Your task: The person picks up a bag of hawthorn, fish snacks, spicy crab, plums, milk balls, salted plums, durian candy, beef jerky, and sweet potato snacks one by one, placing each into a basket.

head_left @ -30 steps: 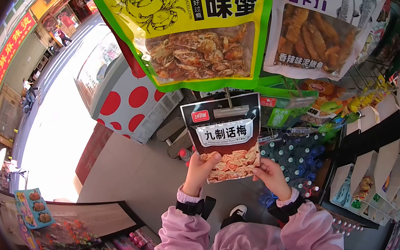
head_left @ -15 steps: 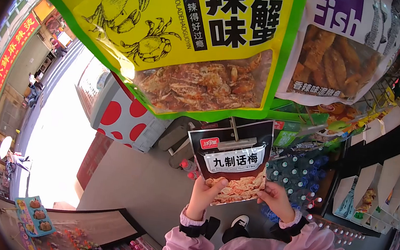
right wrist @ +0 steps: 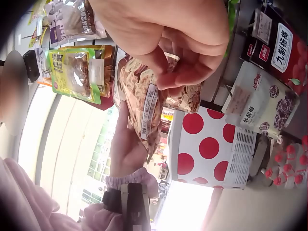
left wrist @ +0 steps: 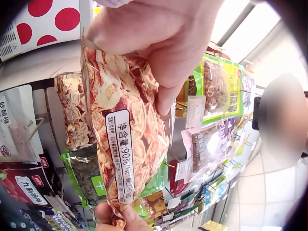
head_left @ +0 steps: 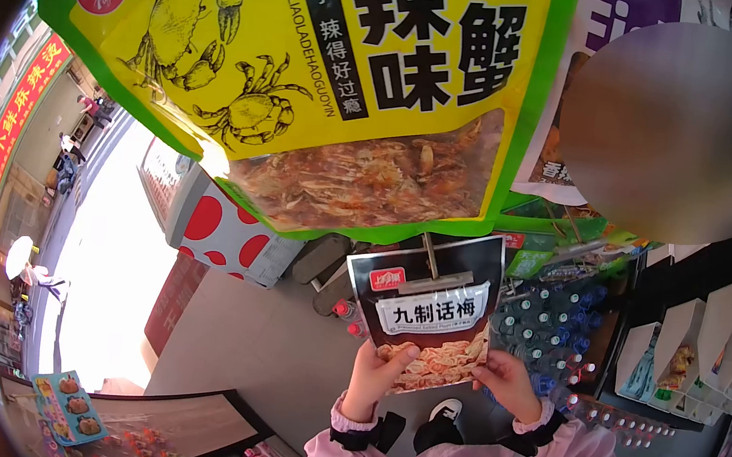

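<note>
A black snack packet with a picture of wrinkled brown pieces hangs from a metal hook. The left hand pinches its lower left edge, thumb across the front. At its lower right edge the right hand pinches with thumb and fingers. In the left wrist view the packet bulges between the left hand above and the right hand's fingertips below. The right wrist view shows the right hand gripping one edge of the packet, with the left hand across from it.
A large yellow-green crab packet hangs above the hands. Bottles stand on the floor to the right, beside racks of pale compartments. A red-dotted box is at left, a low display at lower left.
In the head view, the packet and both hands appear lower and slightly further right. The hanging crab packet looks larger. Both hands keep their hold on the packet's lower edges.
</note>
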{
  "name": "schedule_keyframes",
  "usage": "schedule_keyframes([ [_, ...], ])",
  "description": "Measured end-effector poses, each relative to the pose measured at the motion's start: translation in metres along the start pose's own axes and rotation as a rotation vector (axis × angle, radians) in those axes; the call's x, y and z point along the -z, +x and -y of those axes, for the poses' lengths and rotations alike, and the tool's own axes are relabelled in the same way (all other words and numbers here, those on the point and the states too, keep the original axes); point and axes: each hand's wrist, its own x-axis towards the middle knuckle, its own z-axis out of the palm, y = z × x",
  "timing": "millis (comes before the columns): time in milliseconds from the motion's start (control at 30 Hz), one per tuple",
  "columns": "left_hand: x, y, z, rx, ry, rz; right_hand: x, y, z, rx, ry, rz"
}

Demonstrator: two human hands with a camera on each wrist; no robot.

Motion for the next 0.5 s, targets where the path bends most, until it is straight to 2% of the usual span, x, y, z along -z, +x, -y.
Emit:
schedule_keyframes([
  [433,0.006,0.025,0.021,-0.036,0.010,-0.036,0.014,0.027,-0.026,0.049,0.002,-0.043],
  [467,0.010,0.027,0.025,0.028,0.007,-0.036,0.017,0.031,-0.032,0.079,-0.003,-0.047],
  [500,0.010,0.032,0.031,-0.045,-0.007,-0.059,0.019,0.030,-0.032,0.106,-0.007,-0.054],
])
